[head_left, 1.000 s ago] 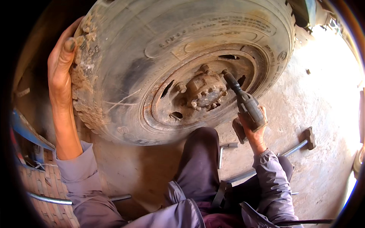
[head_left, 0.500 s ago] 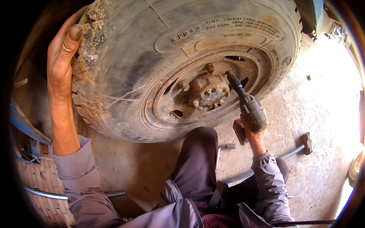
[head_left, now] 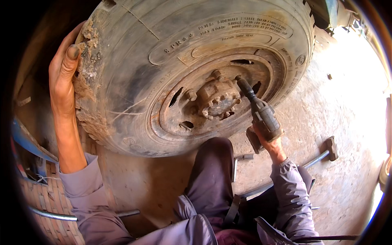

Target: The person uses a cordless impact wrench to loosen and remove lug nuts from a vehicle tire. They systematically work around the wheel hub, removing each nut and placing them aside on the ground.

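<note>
A large, worn tyre (head_left: pixel 134 61) on a rusty wheel rim (head_left: pixel 163 116) stands tilted before me. My left hand (head_left: pixel 63 83) grips its mud-caked tread at the left, thumb on the near side and most fingers hidden behind. In my right hand (head_left: pixel 272 145) is a dark cordless impact wrench (head_left: pixel 265 116), my fingers wrapped round its handle. Its long socket (head_left: pixel 245 87) points up and left, with the end at a wheel nut right of the hub (head_left: pixel 220 100). Other nuts (head_left: pixel 190 95) show round the hub.
A hammer (head_left: pixel 332 149) with a metal handle lies on the floor at right. Near my knee (head_left: pixel 214 163) are an L-shaped wrench (head_left: pixel 241 158) and a metal bar (head_left: pixel 257 190). Another bar (head_left: pixel 61 216) crosses bricks at lower left, below a blue metal part (head_left: pixel 32 141).
The view has turned slightly, so the wheel and my left hand sit a little lower and further left. Both hands keep their holds, and the socket stays at the same nut.
</note>
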Available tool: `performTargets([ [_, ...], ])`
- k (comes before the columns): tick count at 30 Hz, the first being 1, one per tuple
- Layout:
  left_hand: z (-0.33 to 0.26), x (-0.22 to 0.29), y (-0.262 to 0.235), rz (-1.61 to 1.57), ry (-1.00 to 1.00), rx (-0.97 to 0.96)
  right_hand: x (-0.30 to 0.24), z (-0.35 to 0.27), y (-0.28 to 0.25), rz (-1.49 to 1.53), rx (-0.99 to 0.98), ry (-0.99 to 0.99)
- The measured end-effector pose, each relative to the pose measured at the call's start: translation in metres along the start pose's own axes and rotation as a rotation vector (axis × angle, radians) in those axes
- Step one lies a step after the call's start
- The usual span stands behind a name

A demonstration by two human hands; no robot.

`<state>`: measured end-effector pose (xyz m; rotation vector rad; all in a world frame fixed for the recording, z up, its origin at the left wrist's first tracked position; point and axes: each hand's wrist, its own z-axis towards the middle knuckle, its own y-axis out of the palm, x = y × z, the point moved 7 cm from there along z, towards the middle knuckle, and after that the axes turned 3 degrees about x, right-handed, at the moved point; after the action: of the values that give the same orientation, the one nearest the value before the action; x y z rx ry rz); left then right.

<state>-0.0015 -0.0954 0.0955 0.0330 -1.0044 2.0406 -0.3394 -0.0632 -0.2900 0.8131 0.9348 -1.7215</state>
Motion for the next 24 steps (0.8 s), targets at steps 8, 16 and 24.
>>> performTargets([
  [8, -0.001, -0.002, -0.002, 0.01, -0.034, 0.006, -0.028, 0.019, -0.002, -0.087, 0.026, -0.129],
  [16, -0.001, 0.001, -0.001, 0.053, -0.018, 0.003, 0.004, 0.018, 0.001, -0.077, -0.113, -0.026],
  [24, 0.0, 0.0, -0.003, 0.095, -0.04, -0.043, 0.0, 0.021, 0.006, 0.005, -0.054, 0.029],
])
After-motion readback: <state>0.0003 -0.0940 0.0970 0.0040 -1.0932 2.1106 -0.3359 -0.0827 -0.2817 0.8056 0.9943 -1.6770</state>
